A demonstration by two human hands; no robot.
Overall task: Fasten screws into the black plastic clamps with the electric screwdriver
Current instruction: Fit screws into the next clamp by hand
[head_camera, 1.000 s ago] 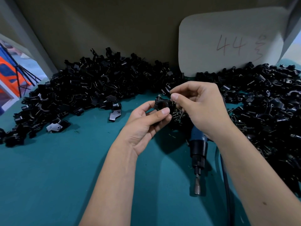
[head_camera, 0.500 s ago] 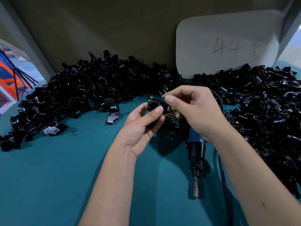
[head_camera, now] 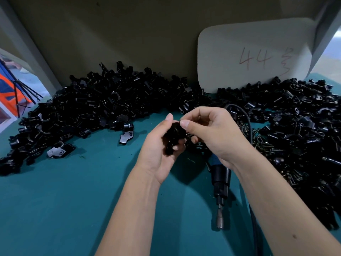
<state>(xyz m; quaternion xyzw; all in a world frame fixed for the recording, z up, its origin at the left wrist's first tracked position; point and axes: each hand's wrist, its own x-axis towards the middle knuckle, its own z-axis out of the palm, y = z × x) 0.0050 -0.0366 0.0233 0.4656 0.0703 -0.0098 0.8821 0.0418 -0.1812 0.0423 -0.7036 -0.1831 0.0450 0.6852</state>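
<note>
The left hand (head_camera: 162,145) grasps one black plastic clamp (head_camera: 174,137), fingers curled round its body, above the table (head_camera: 73,209) and just left of the electric screwdriver (head_camera: 220,183). The right hand (head_camera: 212,133) is closed in a pinch at the top of the clamp; what sits between thumb and forefinger cannot be made out, though a screw is the likely content.

Handling, judged from appearance: the clamp is a small moulded part, probably light and rigid, with a smooth glossy surface that may slip under a loose pinch. The best hold is round the thick body, leaving the screw hole exposed, as the left hand does. A screw is smaller and easily dropped; it should be taken by the shank near the head.

Appearance: the clamp is glossy black and blurred here, largely hidden by the fingers, so the hole is not visible. Loose clamps of the same kind lie in a pile (head_camera: 110,102) beyond and left of the screwdriver, and a second pile (head_camera: 304,126) lies to its right. Small screws (head_camera: 262,143) are scattered just right of the screwdriver's upper end.

The screwdriver lies flat on the table, untouched, with a blue and black body, its metal bit pointing toward the person, and its cord (head_camera: 245,115) looping away behind the right hand.
</note>
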